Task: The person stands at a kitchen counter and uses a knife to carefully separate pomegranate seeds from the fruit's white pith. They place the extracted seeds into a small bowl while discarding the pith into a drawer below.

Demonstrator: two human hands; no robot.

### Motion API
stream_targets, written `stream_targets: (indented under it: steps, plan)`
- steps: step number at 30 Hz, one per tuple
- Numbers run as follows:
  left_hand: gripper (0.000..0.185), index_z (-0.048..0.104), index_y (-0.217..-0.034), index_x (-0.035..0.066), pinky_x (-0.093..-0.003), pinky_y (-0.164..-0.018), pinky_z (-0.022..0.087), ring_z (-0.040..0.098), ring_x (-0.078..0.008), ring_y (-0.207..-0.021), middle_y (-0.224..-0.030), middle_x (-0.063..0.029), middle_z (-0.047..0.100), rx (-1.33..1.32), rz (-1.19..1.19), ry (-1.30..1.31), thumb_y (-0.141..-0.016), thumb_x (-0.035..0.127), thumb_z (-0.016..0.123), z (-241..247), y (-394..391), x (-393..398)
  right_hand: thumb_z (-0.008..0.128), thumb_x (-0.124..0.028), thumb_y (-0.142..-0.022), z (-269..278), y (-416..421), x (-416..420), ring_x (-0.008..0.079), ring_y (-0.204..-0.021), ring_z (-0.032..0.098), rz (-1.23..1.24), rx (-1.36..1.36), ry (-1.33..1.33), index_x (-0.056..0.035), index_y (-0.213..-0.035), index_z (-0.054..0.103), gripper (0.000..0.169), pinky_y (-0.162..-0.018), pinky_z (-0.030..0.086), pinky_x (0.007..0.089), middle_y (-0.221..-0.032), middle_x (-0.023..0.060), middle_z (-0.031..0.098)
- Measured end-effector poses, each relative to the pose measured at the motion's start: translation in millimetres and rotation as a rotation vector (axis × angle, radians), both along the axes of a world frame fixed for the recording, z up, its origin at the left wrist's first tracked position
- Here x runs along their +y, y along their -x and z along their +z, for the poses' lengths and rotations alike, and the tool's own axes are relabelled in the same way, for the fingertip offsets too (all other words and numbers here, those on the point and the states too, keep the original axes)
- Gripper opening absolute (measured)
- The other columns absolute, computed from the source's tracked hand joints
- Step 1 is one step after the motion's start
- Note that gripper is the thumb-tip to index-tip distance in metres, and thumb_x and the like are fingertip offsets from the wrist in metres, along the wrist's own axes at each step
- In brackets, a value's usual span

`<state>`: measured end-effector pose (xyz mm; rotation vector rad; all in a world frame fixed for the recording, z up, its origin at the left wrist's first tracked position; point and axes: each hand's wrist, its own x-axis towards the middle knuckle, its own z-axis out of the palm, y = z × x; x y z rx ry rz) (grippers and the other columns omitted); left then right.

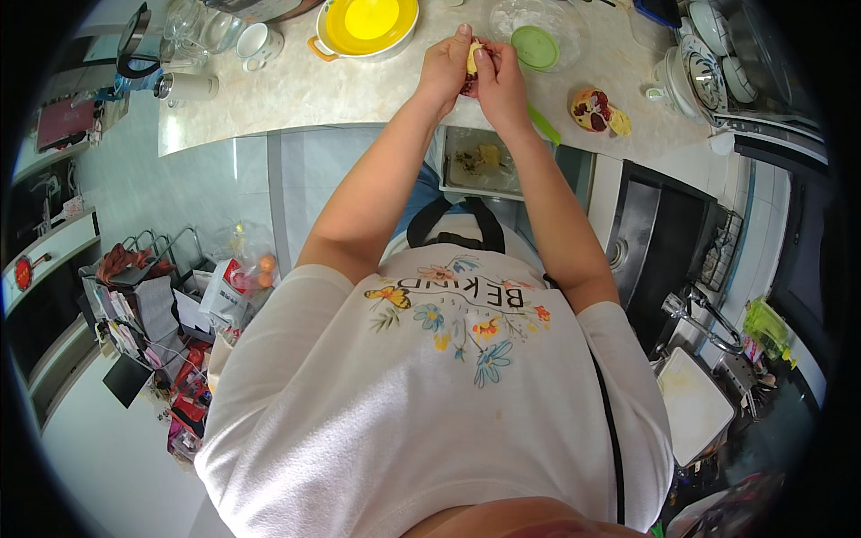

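Above the countertop's front edge, my left hand [445,67] and my right hand [501,84] hold a piece of pomegranate [472,64] between them, its yellow rind and dark red seeds partly hidden by the fingers. A larger opened pomegranate part [593,109] lies on the counter to the right. The green handle of a tool [543,125] pokes out past the counter edge beside my right wrist; its other end is hidden. A yellow-lined bowl with orange handles [366,23] stands left of my hands. Behind my right hand, a green round item [535,48] rests in a clear container [564,23].
Below the counter, an open drawer or bin [479,161] holds peel scraps. A white mug [258,46] and a white bottle [188,87] are at the left. Stacked bowls [699,70] stand at the right, near the dark sink [659,228] with its faucet [706,323].
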<state>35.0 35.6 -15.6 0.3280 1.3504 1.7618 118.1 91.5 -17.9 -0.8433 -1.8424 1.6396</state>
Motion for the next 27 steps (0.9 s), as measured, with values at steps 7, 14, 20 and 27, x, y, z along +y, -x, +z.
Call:
stream_targets:
  steps: [7,14,20,27]
  plan:
    - [0.047,0.059,-0.098,0.000,-0.0264,-0.048,0.044,0.055,-0.0144,-0.060,-0.076,-0.0074,0.060,-0.067,0.000,0.024,-0.097,0.043,0.039,-6,6,0,0.048,-0.021,-0.095,-15,0,3,0.0091,-0.058,0.052,-0.005,0.010,0.076,-0.0011,-0.108,0.047,0.024,-0.052,0.044,0.0222,-0.088,0.0064,0.060]
    - [0.048,0.057,-0.097,-0.004,-0.0308,-0.058,0.053,0.060,-0.0185,-0.069,-0.085,-0.0124,0.062,-0.159,0.088,-0.091,-0.098,0.040,0.035,-15,11,9,0.048,-0.023,-0.096,-12,-2,15,0.0075,-0.059,0.053,0.080,0.019,0.197,-0.0033,-0.112,0.048,0.025,-0.050,0.044,0.0212,-0.083,0.0049,0.059]
    - [0.049,0.057,-0.102,-0.003,-0.0316,-0.069,0.052,0.060,-0.0189,-0.075,-0.090,-0.0120,0.062,-0.174,0.139,-0.095,-0.099,0.039,0.034,-10,13,10,0.049,-0.022,-0.095,-16,-9,26,0.0077,-0.056,0.054,0.132,0.010,0.303,-0.0041,-0.112,0.050,0.025,-0.047,0.043,0.0219,-0.080,0.0049,0.059]
    - [0.052,0.062,-0.102,-0.003,-0.0288,-0.076,0.047,0.058,-0.0161,-0.081,-0.091,-0.0101,0.063,0.222,0.082,0.069,-0.098,0.041,0.034,-14,11,4,0.047,-0.021,-0.096,-6,-11,33,0.0069,-0.060,0.049,0.177,-0.081,0.289,-0.0046,-0.115,0.049,0.025,-0.049,0.039,0.0212,-0.081,0.0026,0.056]
